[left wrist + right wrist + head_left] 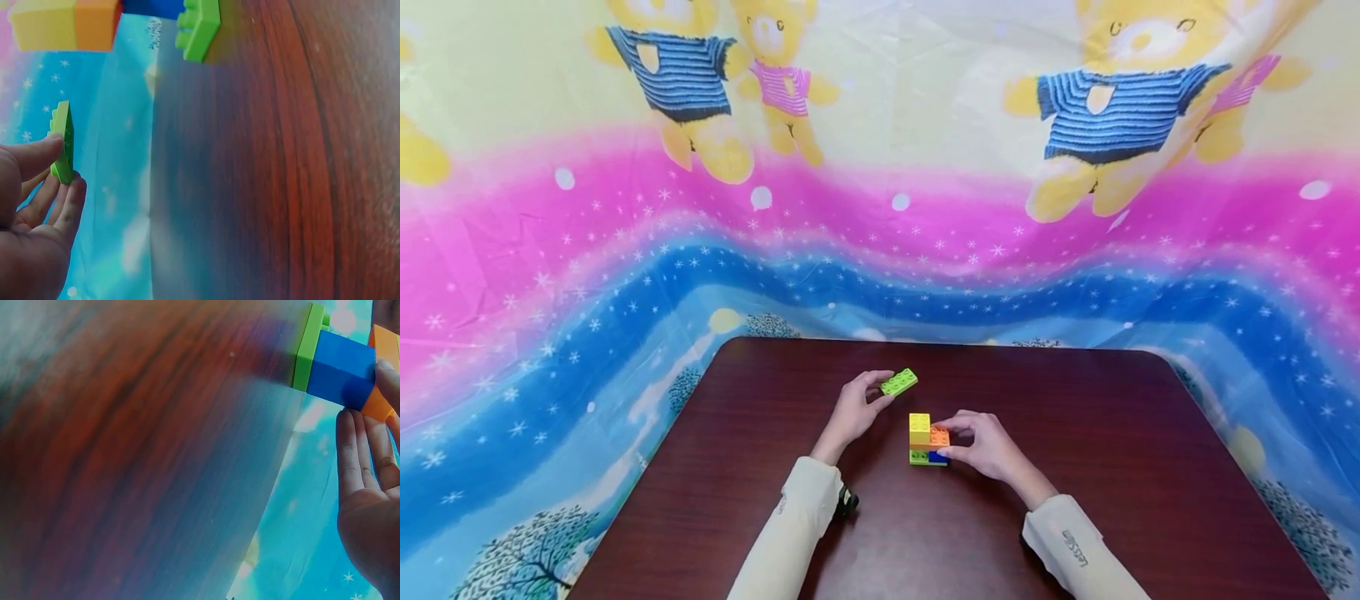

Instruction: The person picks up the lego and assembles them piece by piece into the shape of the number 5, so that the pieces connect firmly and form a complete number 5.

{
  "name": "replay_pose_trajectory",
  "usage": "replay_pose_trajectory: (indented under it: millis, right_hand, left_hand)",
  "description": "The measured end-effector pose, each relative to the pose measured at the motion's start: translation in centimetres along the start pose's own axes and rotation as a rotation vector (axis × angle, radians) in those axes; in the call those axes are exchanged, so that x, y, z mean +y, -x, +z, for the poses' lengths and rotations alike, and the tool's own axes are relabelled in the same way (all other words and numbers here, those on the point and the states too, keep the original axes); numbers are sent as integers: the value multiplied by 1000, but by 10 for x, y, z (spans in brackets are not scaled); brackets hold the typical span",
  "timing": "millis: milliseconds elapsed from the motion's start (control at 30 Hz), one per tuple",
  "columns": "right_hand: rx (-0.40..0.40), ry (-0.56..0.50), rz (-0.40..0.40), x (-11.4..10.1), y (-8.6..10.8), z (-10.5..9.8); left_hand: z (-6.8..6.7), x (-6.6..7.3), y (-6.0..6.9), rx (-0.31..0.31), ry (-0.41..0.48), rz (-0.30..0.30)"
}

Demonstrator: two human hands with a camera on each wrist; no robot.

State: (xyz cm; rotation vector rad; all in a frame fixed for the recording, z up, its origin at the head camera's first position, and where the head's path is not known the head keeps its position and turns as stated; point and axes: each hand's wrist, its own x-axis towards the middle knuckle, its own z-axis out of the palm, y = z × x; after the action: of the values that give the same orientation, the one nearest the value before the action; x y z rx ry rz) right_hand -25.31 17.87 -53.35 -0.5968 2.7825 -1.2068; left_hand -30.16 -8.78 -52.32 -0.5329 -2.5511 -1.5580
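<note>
My left hand point(855, 408) pinches a flat lime-green building plate point(900, 382) with studs, held above the table. In the left wrist view the thumb and fingers grip the lower end of this green plate point(64, 147). A small stack of blocks stands on the table to its right: a green plate point(919, 457) at the bottom, a blue block point(344, 369) on it, then an orange block point(939, 437) and a yellow block point(920, 423) on top at the left. My right hand point(988, 446) holds the stack from its right side, with thumb and fingers at the orange and blue blocks.
The dark wood table point(760, 500) carries the stack. Behind it hangs a curtain point(895, 225) printed with bears and snowflakes, reaching down to the table's back and sides. A black strap piece point(847, 502) sits at the left cuff.
</note>
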Motion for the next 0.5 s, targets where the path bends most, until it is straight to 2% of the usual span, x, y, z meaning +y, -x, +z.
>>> replay_pose_trajectory:
  millis: [333, 500]
  right_hand:
    - [4, -9, -27, 2, 0, 1]
    - [10, -7, -46, 3, 0, 2]
  left_hand:
    - [1, 19, 9, -48, 78, 91]
    - [1, 28, 14, -84, 78, 94]
